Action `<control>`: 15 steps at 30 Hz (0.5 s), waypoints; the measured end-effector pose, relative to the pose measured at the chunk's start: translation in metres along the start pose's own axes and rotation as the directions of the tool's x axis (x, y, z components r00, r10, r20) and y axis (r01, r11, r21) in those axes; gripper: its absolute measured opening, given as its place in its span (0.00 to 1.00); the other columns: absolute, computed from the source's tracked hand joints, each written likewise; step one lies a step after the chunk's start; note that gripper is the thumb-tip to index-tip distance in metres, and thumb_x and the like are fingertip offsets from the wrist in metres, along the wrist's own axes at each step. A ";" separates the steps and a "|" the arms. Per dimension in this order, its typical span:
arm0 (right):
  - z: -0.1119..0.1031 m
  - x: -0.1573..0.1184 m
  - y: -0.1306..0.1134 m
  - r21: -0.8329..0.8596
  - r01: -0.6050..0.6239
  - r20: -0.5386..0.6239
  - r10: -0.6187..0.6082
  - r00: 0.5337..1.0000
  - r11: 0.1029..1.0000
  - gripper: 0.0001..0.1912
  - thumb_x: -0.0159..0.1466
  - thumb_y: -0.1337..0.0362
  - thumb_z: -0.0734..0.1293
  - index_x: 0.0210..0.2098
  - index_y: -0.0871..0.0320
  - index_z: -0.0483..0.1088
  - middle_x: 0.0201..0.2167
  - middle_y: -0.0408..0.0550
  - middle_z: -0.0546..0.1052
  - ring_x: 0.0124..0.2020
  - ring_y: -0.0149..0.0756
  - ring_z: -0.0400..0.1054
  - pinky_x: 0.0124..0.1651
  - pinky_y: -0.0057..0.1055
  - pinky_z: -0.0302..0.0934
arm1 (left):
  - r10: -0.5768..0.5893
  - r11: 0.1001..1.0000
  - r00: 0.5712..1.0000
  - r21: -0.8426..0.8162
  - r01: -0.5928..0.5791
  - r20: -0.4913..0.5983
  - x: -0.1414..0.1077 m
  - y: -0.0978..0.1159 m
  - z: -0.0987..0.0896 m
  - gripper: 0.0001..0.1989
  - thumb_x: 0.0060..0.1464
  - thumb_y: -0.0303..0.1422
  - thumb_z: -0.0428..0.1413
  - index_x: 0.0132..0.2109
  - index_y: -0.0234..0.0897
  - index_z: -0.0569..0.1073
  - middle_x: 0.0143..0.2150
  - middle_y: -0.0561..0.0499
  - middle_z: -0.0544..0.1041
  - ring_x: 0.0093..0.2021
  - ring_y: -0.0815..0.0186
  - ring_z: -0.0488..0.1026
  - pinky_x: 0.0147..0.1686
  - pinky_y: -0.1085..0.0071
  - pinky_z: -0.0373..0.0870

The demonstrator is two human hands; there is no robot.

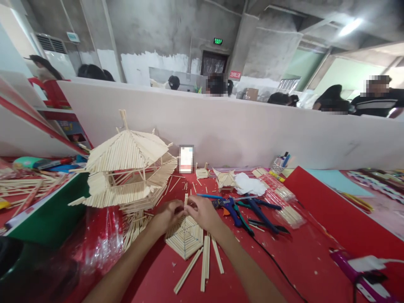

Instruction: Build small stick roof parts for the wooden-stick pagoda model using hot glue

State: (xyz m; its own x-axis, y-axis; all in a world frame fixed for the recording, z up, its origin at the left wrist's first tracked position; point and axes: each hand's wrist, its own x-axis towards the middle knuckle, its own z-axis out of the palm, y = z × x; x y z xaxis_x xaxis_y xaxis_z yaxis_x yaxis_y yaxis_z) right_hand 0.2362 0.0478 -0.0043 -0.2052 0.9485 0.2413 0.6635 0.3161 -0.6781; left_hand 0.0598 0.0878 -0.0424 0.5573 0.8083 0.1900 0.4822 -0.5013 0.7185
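A flat hexagonal panel of wooden sticks lies on the red table, with dark lines running across its sticks. Over its far edge, my left hand and my right hand meet around a short upright wooden stick piece. Fingers of both hands are closed on this piece. Its lower end is hidden by the fingers, so I cannot tell whether it touches the panel. Loose wooden sticks lie just in front of the panel. To the left stands a large stick-built pavilion with a sloped roof.
Right of my hands lie a blue glue gun and dark-handled pliers. Bagged sticks and a small stick model sit farther back. A white partition borders the table, people beyond it. A purple power strip is at right.
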 end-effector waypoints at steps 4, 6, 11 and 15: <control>-0.024 -0.015 0.014 0.046 -0.152 -0.090 0.155 0.984 0.987 0.10 0.63 0.66 0.66 0.45 0.55 0.71 0.42 0.48 0.80 0.33 0.33 0.75 0.38 0.28 0.64 | 0.011 0.998 0.999 0.060 -0.013 0.030 0.002 0.001 -0.003 0.13 0.59 0.42 0.55 0.35 0.38 0.77 0.34 0.49 0.79 0.34 0.63 0.74 0.37 0.71 0.68; -0.046 -0.029 0.026 -0.091 -0.295 -0.142 0.280 0.949 0.951 0.06 0.64 0.65 0.65 0.41 0.56 0.71 0.34 0.46 0.80 0.34 0.36 0.75 0.38 0.29 0.63 | 0.012 0.996 1.000 0.083 -0.014 0.021 0.002 -0.001 -0.002 0.13 0.59 0.41 0.55 0.35 0.38 0.77 0.35 0.49 0.79 0.35 0.63 0.74 0.39 0.70 0.67; -0.082 -0.058 0.053 -0.485 -0.479 -0.124 0.485 0.866 0.731 0.08 0.66 0.61 0.65 0.41 0.59 0.69 0.35 0.52 0.80 0.39 0.43 0.75 0.37 0.31 0.59 | -0.083 0.995 0.996 0.053 0.084 -0.007 0.003 -0.005 0.000 0.13 0.57 0.42 0.55 0.38 0.37 0.77 0.37 0.47 0.81 0.37 0.61 0.75 0.40 0.69 0.68; -0.080 -0.059 0.062 -0.567 -0.484 -0.080 0.540 0.838 0.667 0.13 0.66 0.59 0.66 0.46 0.61 0.69 0.43 0.58 0.79 0.45 0.48 0.75 0.40 0.32 0.59 | -0.209 0.978 0.973 -0.001 0.209 -0.096 0.003 -0.005 -0.002 0.13 0.58 0.41 0.54 0.40 0.37 0.76 0.37 0.48 0.81 0.35 0.61 0.76 0.36 0.69 0.68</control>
State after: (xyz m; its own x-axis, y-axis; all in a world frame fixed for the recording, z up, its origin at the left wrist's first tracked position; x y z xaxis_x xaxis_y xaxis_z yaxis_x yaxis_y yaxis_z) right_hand 0.3471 0.0098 -0.0045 0.2439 0.9637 -0.1082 0.9495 -0.2600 -0.1756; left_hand 0.0576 0.0934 -0.0438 0.3767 0.9210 0.0996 0.5876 -0.3207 0.7429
